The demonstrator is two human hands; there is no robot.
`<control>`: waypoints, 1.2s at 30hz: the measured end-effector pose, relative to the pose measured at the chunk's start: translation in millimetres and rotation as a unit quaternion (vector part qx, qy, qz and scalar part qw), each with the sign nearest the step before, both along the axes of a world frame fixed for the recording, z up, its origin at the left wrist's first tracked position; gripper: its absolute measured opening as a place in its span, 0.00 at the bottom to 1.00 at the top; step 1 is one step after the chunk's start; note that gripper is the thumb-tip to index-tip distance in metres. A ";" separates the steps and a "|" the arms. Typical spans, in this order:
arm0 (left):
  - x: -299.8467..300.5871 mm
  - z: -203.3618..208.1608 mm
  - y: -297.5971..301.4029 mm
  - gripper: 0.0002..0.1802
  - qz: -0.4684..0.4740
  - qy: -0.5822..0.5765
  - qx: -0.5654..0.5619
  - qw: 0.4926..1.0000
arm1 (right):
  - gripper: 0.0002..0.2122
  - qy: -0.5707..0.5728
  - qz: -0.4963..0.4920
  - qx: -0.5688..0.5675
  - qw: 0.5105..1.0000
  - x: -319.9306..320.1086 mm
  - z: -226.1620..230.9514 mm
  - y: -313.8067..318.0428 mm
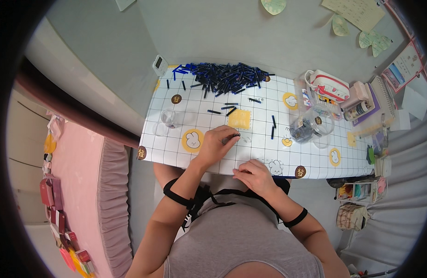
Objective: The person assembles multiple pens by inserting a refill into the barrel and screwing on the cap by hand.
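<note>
My left hand (217, 144) is over the table's near middle, its fingers curled together. A small dark bit shows at its fingertips, too small to name. Just right of those fingertips lies a faint clear thing I cannot make out. At the near edge my right hand (256, 177) has its thumb and fingers pinched together; anything in them is hidden. Beyond the left hand lie a few loose dark blue sticks (214, 111), like ink cartridges. Many more form a heap (232, 76) along the far edge.
A small clear cup (168, 119) stands on the left of the gridded tablecloth (204, 162). On the right, a clear round tub (302, 130) holds dark pieces. Behind it are a white and red pouch (330, 86) and notebooks. A white timer (160, 65) stands at the far left corner.
</note>
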State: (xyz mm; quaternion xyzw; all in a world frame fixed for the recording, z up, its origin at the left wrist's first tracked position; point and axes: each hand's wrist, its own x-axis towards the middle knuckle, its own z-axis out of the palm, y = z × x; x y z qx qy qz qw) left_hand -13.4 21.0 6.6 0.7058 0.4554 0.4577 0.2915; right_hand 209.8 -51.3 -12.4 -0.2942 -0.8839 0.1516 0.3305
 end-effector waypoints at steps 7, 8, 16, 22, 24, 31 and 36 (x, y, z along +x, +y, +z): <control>-0.7 -1.7 -0.8 0.08 -0.006 -0.003 -0.019 1.000 | 0.09 0.054 0.017 -0.069 0.996 -2.0 24.5 5.3; -0.7 -1.5 -1.1 0.08 -0.009 -0.003 -0.019 1.000 | 0.08 0.073 -0.021 -0.088 0.993 -0.8 27.5 7.3; -0.3 -4.5 0.4 0.07 -0.008 -0.008 0.018 1.000 | 0.12 0.015 -0.346 -0.063 0.936 35.7 37.5 77.6; -0.2 -4.2 0.7 0.07 -0.021 -0.011 0.016 1.000 | 0.10 -0.036 -0.345 -0.130 0.929 39.8 27.7 93.3; 0.2 -4.3 1.2 0.07 -0.020 -0.010 0.018 1.000 | 0.09 -0.067 -0.343 -0.112 0.930 39.8 19.5 96.0; 0.7 -5.7 0.4 0.08 -0.013 -0.016 -0.001 1.000 | 0.08 -0.005 -0.254 -0.068 0.965 16.5 26.3 76.8; -1.8 2.6 -1.0 0.09 -0.003 -0.013 -0.041 0.999 | 0.07 0.134 -0.140 -0.165 0.967 -15.5 35.8 77.6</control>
